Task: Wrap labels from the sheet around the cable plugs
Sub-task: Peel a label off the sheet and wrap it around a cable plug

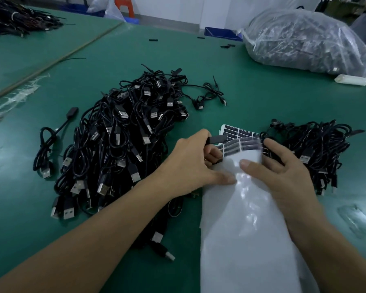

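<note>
1. Two forearms filled the lower part of the head camera's view, the left forearm (114,229) and the right forearm (336,250), both uncovered along all the length that showed, skin running straight to the picture's edge.
2. The left grip (190,163) was a bare hand with a bare wrist, its knuckles plainly outlined; the tip of its thumb was smeared by blur.
3. The right grip (283,172) was likewise a bare hand, and its thumb carried a short, neatly trimmed nail with a pale edge.
4. Its outer fingers (272,144) looked soft at the edges from blur, so their nails could not be made out.
</note>
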`<state>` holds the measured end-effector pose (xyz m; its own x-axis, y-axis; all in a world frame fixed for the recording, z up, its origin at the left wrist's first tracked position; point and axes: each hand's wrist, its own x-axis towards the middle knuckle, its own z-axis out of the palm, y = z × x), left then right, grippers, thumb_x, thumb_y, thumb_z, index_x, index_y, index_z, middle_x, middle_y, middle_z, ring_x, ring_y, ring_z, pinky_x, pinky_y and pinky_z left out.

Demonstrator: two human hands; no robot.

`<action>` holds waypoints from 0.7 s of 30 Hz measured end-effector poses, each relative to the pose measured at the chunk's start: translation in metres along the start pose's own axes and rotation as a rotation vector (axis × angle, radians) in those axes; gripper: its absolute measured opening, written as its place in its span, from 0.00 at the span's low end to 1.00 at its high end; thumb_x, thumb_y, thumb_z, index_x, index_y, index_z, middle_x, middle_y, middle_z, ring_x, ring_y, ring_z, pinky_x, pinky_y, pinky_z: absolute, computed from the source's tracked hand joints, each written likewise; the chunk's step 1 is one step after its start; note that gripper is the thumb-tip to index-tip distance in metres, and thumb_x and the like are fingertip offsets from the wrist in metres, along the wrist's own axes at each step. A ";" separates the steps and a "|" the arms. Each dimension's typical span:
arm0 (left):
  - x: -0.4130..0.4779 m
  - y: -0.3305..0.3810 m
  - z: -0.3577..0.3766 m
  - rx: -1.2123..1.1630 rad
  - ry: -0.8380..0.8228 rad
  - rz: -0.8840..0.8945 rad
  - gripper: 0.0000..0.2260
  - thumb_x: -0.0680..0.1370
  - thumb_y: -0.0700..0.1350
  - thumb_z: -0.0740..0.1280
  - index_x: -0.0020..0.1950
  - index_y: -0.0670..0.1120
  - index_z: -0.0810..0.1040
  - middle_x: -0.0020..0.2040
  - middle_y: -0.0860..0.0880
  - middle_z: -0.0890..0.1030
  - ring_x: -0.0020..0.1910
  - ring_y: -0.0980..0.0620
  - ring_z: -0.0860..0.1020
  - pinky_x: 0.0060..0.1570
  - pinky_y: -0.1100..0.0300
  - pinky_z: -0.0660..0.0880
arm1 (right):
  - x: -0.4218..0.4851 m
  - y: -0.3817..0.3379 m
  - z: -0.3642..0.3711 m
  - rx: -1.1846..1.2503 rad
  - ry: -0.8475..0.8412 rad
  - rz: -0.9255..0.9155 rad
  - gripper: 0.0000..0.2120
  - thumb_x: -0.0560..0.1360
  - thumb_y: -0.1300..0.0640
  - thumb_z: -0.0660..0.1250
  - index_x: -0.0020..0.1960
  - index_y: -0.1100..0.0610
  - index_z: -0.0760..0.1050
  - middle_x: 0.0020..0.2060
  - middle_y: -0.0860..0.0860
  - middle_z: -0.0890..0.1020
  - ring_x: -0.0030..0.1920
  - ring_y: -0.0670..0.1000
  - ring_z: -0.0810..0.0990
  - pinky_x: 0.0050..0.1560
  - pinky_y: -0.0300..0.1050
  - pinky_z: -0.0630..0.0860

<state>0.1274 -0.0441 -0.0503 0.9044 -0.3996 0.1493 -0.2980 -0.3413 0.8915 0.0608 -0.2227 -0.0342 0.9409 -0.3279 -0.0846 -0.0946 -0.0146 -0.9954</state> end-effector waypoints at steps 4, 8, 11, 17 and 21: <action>0.000 0.000 0.001 -0.009 -0.023 0.014 0.28 0.60 0.53 0.86 0.47 0.43 0.73 0.47 0.56 0.83 0.46 0.59 0.82 0.46 0.61 0.81 | 0.001 -0.004 -0.003 0.081 0.009 0.019 0.27 0.70 0.57 0.76 0.67 0.49 0.74 0.44 0.49 0.87 0.41 0.51 0.87 0.33 0.41 0.80; 0.000 0.001 0.000 0.004 -0.033 0.021 0.27 0.60 0.52 0.85 0.40 0.51 0.67 0.45 0.55 0.82 0.42 0.59 0.79 0.41 0.63 0.79 | 0.000 0.000 -0.001 -0.030 -0.068 -0.014 0.28 0.74 0.61 0.73 0.70 0.47 0.70 0.42 0.54 0.87 0.40 0.57 0.87 0.35 0.50 0.82; 0.001 0.000 0.000 0.029 0.025 0.048 0.27 0.63 0.49 0.84 0.38 0.52 0.64 0.43 0.54 0.81 0.37 0.60 0.75 0.37 0.64 0.75 | 0.000 0.002 -0.001 -0.051 -0.076 -0.051 0.29 0.74 0.66 0.72 0.69 0.44 0.69 0.41 0.54 0.88 0.39 0.57 0.87 0.35 0.51 0.83; 0.001 -0.001 -0.001 0.023 0.056 0.040 0.24 0.65 0.51 0.83 0.41 0.47 0.68 0.48 0.56 0.81 0.46 0.58 0.79 0.45 0.57 0.79 | 0.004 -0.001 -0.006 -0.014 -0.065 -0.058 0.21 0.71 0.66 0.72 0.60 0.50 0.79 0.43 0.55 0.87 0.39 0.57 0.86 0.34 0.48 0.82; 0.000 -0.002 -0.001 -0.045 -0.026 0.033 0.25 0.64 0.48 0.84 0.44 0.42 0.69 0.50 0.54 0.81 0.49 0.54 0.81 0.48 0.55 0.81 | 0.004 0.002 -0.006 -0.099 -0.169 -0.040 0.09 0.68 0.61 0.76 0.48 0.56 0.84 0.44 0.60 0.86 0.39 0.60 0.84 0.39 0.54 0.80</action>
<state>0.1282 -0.0430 -0.0515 0.8858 -0.4324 0.1685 -0.3131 -0.2888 0.9048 0.0628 -0.2293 -0.0363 0.9850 -0.1620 -0.0597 -0.0798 -0.1203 -0.9895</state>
